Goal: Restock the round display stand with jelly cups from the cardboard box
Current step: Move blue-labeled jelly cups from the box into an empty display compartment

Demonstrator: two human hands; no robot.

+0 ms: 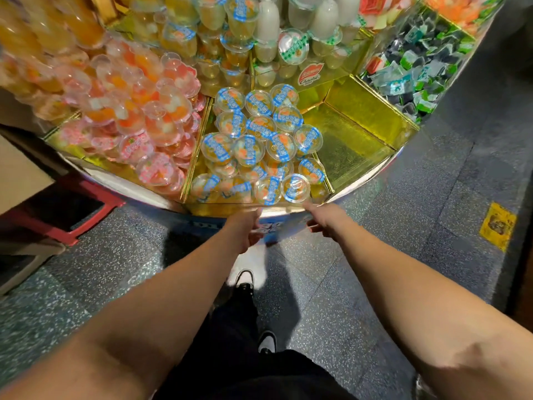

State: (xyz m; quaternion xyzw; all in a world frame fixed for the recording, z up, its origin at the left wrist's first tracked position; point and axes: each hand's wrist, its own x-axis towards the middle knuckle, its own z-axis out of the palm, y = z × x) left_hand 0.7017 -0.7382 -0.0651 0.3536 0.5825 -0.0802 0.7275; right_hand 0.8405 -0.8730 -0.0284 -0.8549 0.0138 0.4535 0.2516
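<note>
The round display stand (pixel 357 179) fills the top of the head view, split into gold-lined wedge compartments. The middle wedge holds several clear jelly cups with blue-striped lids (pixel 261 142). My left hand (pixel 248 226) and my right hand (pixel 324 219) are at the stand's front rim just below that wedge, fingers relaxed, holding nothing. The index finger of my right hand points up toward the nearest cup (pixel 295 187) at the rim. The wedge to the right (pixel 350 142) shows only its gold lining. No cardboard box is clearly visible.
Pink-lidded cups (pixel 144 131) pile in the left wedge; green and dark wrapped sweets (pixel 415 79) fill the far right one. A red stool (pixel 86 215) stands on the speckled floor at left. A yellow sticker (pixel 497 225) marks the floor at right.
</note>
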